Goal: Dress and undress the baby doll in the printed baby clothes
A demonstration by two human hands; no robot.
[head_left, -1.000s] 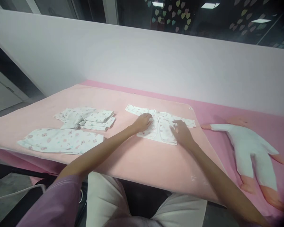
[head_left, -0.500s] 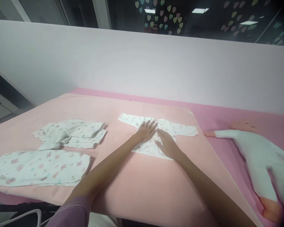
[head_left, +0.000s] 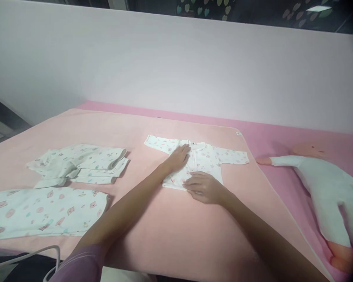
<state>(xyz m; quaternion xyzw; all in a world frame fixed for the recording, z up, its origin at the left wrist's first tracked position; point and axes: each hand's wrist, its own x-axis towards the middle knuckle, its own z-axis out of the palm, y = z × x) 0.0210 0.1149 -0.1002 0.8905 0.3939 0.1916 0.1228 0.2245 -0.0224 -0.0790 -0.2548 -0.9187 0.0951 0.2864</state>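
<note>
A small white printed baby shirt (head_left: 207,156) lies spread flat, sleeves out, on the peach blanket (head_left: 176,231). My left hand (head_left: 178,158) rests flat on the shirt's left chest, fingers stretched toward the collar. My right hand (head_left: 204,187) lies at the shirt's bottom hem, fingers pointing left and pressed on the cloth edge.
A folded pile of printed baby clothes (head_left: 82,162) and flat printed trousers (head_left: 44,211) lie at the left. A doll in a pale suit (head_left: 326,188) lies on the pink sheet (head_left: 270,137) at the right. A white wall runs behind. A white cable (head_left: 32,254) shows bottom left.
My right hand has slid from the shirt's middle down to its bottom hem. My left hand stays on the chest. The camera has tilted down a little.
</note>
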